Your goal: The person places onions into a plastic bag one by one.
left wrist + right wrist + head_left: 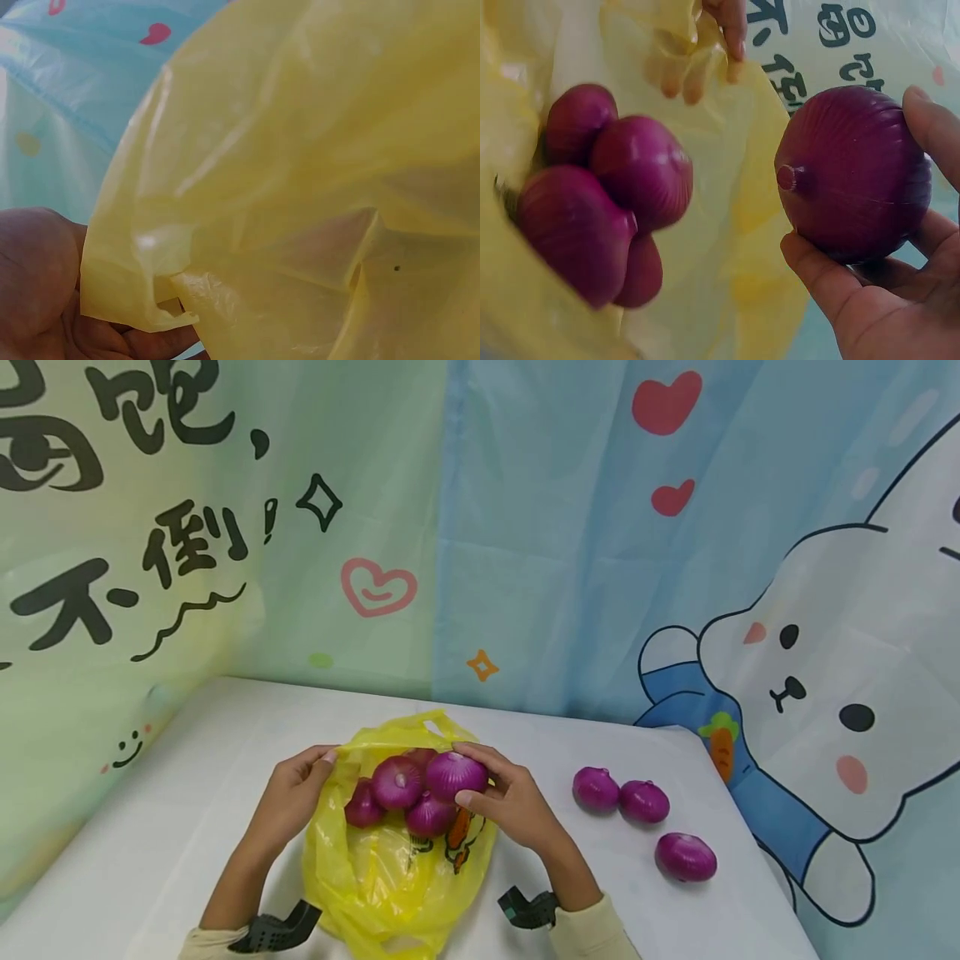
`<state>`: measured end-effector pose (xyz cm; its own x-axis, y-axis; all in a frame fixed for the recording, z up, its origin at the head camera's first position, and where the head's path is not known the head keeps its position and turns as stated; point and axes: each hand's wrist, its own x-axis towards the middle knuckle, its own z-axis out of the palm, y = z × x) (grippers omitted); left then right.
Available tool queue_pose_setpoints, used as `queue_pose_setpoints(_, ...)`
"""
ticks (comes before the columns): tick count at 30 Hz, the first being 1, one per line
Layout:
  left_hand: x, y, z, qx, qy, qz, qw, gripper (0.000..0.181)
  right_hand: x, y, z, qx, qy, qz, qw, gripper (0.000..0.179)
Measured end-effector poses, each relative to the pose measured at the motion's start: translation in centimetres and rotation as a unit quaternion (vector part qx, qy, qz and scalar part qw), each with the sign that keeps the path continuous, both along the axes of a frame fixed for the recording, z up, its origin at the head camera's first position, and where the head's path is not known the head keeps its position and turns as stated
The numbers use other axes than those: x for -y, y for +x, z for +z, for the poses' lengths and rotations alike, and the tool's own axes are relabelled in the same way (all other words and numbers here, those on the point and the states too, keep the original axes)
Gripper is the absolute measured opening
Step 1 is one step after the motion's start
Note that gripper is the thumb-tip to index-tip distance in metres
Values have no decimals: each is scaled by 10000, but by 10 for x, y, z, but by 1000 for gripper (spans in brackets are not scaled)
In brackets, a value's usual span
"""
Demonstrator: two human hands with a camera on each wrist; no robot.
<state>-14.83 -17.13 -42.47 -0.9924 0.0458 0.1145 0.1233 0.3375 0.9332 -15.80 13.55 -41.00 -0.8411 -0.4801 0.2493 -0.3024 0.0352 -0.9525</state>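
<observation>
I hold one purple onion [452,774] between the bent thumb and fingers of my right hand [519,802], at the mouth of the yellow bag [393,889]. Four bagged onions [397,782] cluster inside. My left hand [291,793] pinches the bag's edge. Three loose onions [643,802] lie rightward on the white table [187,810], before a printed backdrop [517,568].

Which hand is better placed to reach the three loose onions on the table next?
Probably the right hand: it's nearer those loose onions, though it must first release its held onion. The left hand is farther, gripping the bag.
</observation>
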Motion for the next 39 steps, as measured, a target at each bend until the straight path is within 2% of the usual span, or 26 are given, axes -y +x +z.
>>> queue_pose_setpoints(7, 0, -1, -2, 28, 6, 36, 10000, 47, 17, -12, 1, -118, -78, 436, 9989, 52)
queue_pose_setpoints(19, 0, -1, -1, 17, -21, 80, 10000, 46, 27, -17, -6, -192, -186, 951, 9951, 53)
queue_pose_setpoints(29, -1, -1, -2, 80, 19, 155, 9998, 46, 38, -19, -7, -109, 285, 1523, 9879, 57)
queue_pose_setpoints(33, -1, -1, -2, 39, 60, 124, 9999, 44, 45, -23, -7, -110, 526, 1502, 9872, 57)
queue_pose_setpoints(39, -2, 0, 1, -40, 100, 56, 9999, 43, 52, -34, -16, 76, 780, 1135, 9904, 51)
